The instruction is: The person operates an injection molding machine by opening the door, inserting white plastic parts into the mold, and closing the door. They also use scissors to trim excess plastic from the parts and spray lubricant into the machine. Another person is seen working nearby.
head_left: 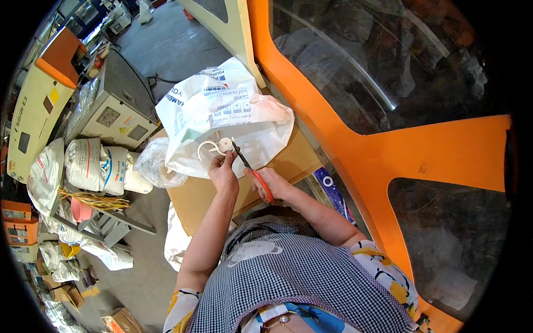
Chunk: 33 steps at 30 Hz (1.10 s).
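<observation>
My left hand [223, 174] pinches a small white plastic part [225, 145] with a round disc and a curved hook. In my right hand [272, 184] is a pair of scissors with red handles [262, 185]. Their dark blades [241, 156] point up and left, with the tips at the edge of the white part. Whether the blades touch or cut it is too small to tell. Just beyond both hands lies a large white printed sack [233, 119], its mouth gaping toward me. The sack rests on a brown cardboard surface [200, 195].
A big orange machine frame [355, 139] with dark windows rises close on my right. Left of the sack sits a clear plastic bag [161, 161]. Farther left are several full white sacks [83, 165], a grey cabinet [119, 114], a stool [114, 226] and a pink container [81, 210].
</observation>
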Motion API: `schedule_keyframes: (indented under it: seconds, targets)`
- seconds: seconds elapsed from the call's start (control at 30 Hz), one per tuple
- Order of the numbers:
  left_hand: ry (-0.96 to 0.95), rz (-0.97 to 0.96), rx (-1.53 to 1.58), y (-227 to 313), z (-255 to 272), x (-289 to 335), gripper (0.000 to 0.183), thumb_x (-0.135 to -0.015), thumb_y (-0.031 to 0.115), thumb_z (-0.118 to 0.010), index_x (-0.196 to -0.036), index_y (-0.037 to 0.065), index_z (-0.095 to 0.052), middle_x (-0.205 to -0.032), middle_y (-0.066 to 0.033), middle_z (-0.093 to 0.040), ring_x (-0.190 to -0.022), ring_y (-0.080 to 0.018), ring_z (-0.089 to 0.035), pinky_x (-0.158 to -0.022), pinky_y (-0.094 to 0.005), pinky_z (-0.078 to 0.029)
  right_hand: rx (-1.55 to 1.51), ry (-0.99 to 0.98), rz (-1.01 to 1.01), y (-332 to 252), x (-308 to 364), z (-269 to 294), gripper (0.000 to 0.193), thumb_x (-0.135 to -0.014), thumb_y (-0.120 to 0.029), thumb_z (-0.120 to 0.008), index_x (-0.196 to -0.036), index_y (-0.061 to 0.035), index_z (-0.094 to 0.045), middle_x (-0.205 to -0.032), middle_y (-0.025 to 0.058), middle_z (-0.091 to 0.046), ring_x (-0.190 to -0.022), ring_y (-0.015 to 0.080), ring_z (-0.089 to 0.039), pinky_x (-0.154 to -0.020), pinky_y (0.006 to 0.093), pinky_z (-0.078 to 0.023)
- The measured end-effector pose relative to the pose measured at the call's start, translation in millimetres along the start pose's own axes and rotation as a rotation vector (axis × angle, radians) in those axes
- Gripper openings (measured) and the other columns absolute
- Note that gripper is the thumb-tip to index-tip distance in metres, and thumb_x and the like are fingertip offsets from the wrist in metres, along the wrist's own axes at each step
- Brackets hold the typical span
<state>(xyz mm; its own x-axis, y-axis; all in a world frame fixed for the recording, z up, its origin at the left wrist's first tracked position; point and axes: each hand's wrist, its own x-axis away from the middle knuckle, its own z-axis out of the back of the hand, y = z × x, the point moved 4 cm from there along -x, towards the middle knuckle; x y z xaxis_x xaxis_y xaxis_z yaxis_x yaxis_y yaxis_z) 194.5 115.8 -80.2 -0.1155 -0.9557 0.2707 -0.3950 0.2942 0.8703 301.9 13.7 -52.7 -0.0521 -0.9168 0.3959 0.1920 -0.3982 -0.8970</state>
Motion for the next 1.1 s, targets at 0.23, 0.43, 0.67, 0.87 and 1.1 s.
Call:
schedule_keyframes:
  seconds: [0.23, 0.43, 0.67, 0.87, 1.1]
  targets:
    - [0.011, -0.007, -0.036, 5, -11, 0, 0.01, -0.083, 0.001, -0.062, -0.083, -0.004, -0.054, -0.084, -0.0139, -0.063, -0.082, -0.0205, -0.064, -0.074, -0.0279, -0.048, -0.027, 0.085, 0.066, -3, -2, 3, 0.068, -0.087, -0.059, -0.043, -0.056, 0.0009, -0.053, -0.04, 0.0047, -0.045, -0.036, 0.0147, -0.049, -0.037, 0.0283, -0.038]
    - [0.003, -0.003, -0.007, 9, -5, -3, 0.009, -0.084, -0.001, -0.059, -0.083, -0.005, -0.051, -0.083, -0.014, -0.062, -0.084, -0.0237, -0.065, -0.074, -0.0287, -0.049, -0.081, 0.203, 0.026, -5, -11, 5, 0.064, -0.083, -0.06, -0.05, -0.06, -0.0008, -0.056, -0.043, 0.0028, -0.046, -0.038, 0.0118, -0.048, -0.037, 0.0274, -0.036]
    - [-0.095, -0.076, -0.373, 48, 101, 41, 0.014, -0.088, 0.007, -0.057, -0.091, -0.006, -0.054, -0.082, -0.0114, -0.061, -0.08, -0.0236, -0.065, -0.073, -0.0306, -0.052, 0.087, 0.028, 0.062, 16, 10, 3, 0.057, -0.084, -0.054, -0.052, -0.071, 0.0011, -0.059, -0.053, 0.0114, -0.055, -0.05, 0.0203, -0.056, -0.049, 0.0343, -0.043]
    - [0.259, 0.056, -0.692, 48, 287, 113, 0.015, -0.086, 0.006, -0.058, -0.093, -0.008, -0.058, -0.08, -0.0121, -0.062, -0.066, -0.0152, -0.06, -0.062, -0.03, -0.052, 0.655, -0.194, 0.107, 32, 18, -42, 0.054, -0.083, -0.055, -0.051, -0.083, -0.0015, -0.061, -0.071, 0.0233, -0.061, -0.069, 0.0414, -0.059, -0.065, 0.0435, -0.047]
    - [0.85, 0.219, -1.349, -3, 494, 180, 0.05, -0.076, 0.021, -0.069, -0.112, -0.008, -0.052, -0.098, -0.0215, -0.061, -0.092, -0.0309, -0.062, -0.076, -0.0386, -0.048, 0.922, -0.184, 0.261, 32, -24, -104, 0.05, -0.081, -0.048, -0.053, -0.072, 0.0006, -0.064, -0.073, 0.0217, -0.063, -0.069, 0.0376, -0.062, -0.063, 0.0446, -0.05]
